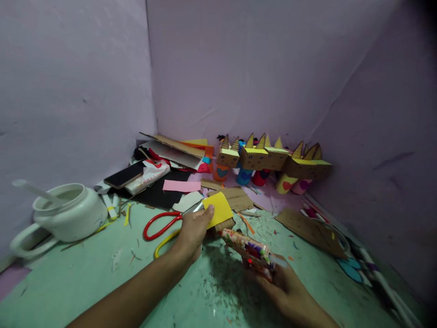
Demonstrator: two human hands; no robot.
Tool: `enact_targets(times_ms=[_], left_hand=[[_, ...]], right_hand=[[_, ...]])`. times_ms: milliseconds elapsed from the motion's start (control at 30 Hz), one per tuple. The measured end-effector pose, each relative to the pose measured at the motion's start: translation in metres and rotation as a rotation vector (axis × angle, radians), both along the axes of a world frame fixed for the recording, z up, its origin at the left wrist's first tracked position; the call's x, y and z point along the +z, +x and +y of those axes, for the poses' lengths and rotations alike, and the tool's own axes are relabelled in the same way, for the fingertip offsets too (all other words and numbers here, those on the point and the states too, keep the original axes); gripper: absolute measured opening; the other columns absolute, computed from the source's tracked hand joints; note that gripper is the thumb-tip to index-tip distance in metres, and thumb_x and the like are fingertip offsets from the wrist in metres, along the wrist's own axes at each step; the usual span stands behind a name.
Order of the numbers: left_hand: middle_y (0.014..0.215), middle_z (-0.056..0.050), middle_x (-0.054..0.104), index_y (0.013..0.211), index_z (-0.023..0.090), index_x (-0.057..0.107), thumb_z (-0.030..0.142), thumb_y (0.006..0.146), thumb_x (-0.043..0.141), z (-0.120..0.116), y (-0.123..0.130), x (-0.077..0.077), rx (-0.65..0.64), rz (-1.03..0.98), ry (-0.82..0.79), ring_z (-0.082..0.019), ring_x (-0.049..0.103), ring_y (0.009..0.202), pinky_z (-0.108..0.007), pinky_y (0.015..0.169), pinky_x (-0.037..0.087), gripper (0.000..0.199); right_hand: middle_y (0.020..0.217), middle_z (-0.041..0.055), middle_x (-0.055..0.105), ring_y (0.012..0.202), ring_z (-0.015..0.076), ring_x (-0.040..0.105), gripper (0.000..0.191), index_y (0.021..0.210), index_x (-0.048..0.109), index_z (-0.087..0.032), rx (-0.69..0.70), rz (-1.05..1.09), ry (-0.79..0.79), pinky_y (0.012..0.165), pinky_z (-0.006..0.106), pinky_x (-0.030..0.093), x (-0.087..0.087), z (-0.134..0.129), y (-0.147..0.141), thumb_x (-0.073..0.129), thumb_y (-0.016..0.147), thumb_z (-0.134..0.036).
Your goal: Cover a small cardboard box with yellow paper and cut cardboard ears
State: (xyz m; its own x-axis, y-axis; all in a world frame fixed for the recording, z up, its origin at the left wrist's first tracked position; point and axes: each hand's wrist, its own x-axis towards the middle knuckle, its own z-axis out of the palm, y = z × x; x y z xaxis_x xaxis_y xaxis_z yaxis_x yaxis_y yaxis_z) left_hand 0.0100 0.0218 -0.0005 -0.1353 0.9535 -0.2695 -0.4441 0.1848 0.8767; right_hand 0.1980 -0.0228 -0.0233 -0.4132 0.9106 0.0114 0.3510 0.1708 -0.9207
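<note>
My left hand [193,230] grips a small cardboard piece [225,224] topped with a yellow paper [219,210], the thumb pressed on its near left edge. In my right hand [290,289] is a glue gun [247,248] with a floral-patterned body and a small red light. Its front end points at the underside of the cardboard; whether they touch I cannot tell. Scissors [164,226] with a red and a yellow handle loop lie just left of my left hand, the blades partly hidden behind the yellow paper.
A white mug [73,214] with a stick in it stands left, near a black phone [124,174]. Several cardboard figures with horns [254,158] line the back wall. Cardboard [310,232] and rods [385,282] lie right. Paper scraps litter the green table [143,291].
</note>
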Motion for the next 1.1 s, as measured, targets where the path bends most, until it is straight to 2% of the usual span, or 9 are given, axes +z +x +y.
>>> enact_targets(times_ms=[133, 300, 500, 600, 700, 800, 900, 1100], left_hand=[[0.069, -0.007, 0.065, 0.065, 0.011, 0.064, 0.047, 0.052, 0.075, 0.0, -0.001, -0.001, -0.008, 0.003, 0.009, -0.019, 0.057, 0.068, -0.03, 0.062, 0.044, 0.039], [0.067, -0.006, 0.064, 0.063, 0.011, 0.064, 0.046, 0.053, 0.074, -0.001, -0.001, 0.001, 0.015, 0.026, -0.015, -0.018, 0.056, 0.066, -0.026, 0.055, 0.041, 0.038], [0.072, -0.009, 0.067, 0.068, 0.011, 0.066, 0.043, 0.055, 0.074, -0.001, 0.0, 0.003, 0.009, 0.017, -0.02, -0.021, 0.058, 0.072, -0.028, 0.058, 0.043, 0.036], [0.076, -0.01, 0.068, 0.072, 0.009, 0.067, 0.041, 0.057, 0.074, 0.0, 0.0, 0.003, 0.004, 0.015, -0.023, -0.022, 0.059, 0.072, -0.029, 0.06, 0.045, 0.036], [0.078, -0.011, 0.068, 0.074, 0.008, 0.068, 0.039, 0.06, 0.072, 0.002, -0.001, 0.002, 0.01, 0.025, -0.031, -0.022, 0.059, 0.073, -0.029, 0.06, 0.045, 0.034], [0.084, -0.012, 0.069, 0.08, 0.008, 0.068, 0.035, 0.068, 0.067, 0.002, -0.002, 0.001, -0.005, 0.023, -0.039, -0.023, 0.06, 0.078, -0.029, 0.063, 0.046, 0.03], [0.087, -0.013, 0.069, 0.083, 0.007, 0.068, 0.031, 0.075, 0.06, 0.002, -0.003, 0.001, -0.018, 0.028, -0.041, -0.022, 0.06, 0.08, -0.03, 0.065, 0.046, 0.027], [0.092, -0.013, 0.069, 0.088, 0.008, 0.068, 0.035, 0.07, 0.066, 0.001, -0.004, 0.002, -0.013, 0.003, -0.047, -0.025, 0.061, 0.085, -0.031, 0.068, 0.048, 0.032]], right_hand=[[0.092, 0.0093, 0.068, 0.077, 0.0244, 0.062, 0.038, 0.114, 0.059, -0.018, 0.0, -0.024, 0.031, 0.069, 0.034, 0.052, 0.002, 0.0, 0.001, 0.054, 0.079, -0.032], [0.075, 0.008, 0.067, 0.069, 0.0249, 0.061, 0.032, 0.098, 0.066, -0.014, -0.1, -0.052, 0.083, 0.061, 0.032, 0.052, 0.001, 0.002, 0.002, 0.059, 0.073, -0.033], [0.08, 0.0084, 0.068, 0.073, 0.0259, 0.061, 0.028, 0.094, 0.068, -0.014, -0.102, -0.062, 0.101, 0.067, 0.035, 0.052, 0.008, 0.004, 0.001, 0.058, 0.074, -0.032], [0.09, 0.0082, 0.068, 0.079, 0.0257, 0.061, 0.031, 0.102, 0.065, -0.015, -0.088, -0.002, 0.088, 0.073, 0.035, 0.051, 0.011, 0.004, 0.001, 0.059, 0.075, -0.029], [0.09, 0.0068, 0.068, 0.075, 0.024, 0.06, 0.032, 0.104, 0.063, -0.017, -0.078, 0.023, 0.053, 0.069, 0.033, 0.051, 0.007, 0.005, 0.005, 0.059, 0.074, -0.027], [0.07, 0.0033, 0.065, 0.063, 0.0215, 0.056, 0.021, 0.088, 0.067, -0.018, -0.163, -0.007, 0.065, 0.058, 0.029, 0.049, -0.001, 0.006, 0.01, 0.061, 0.071, -0.03], [0.061, 0.0005, 0.059, 0.057, 0.0196, 0.052, 0.014, 0.072, 0.065, -0.02, -0.261, 0.003, 0.079, 0.052, 0.027, 0.046, -0.006, 0.005, 0.012, 0.062, 0.068, -0.033], [0.059, -0.0002, 0.058, 0.055, 0.019, 0.052, 0.012, 0.068, 0.064, -0.02, -0.202, -0.002, 0.067, 0.049, 0.026, 0.044, 0.006, 0.008, 0.011, 0.061, 0.066, -0.032]])
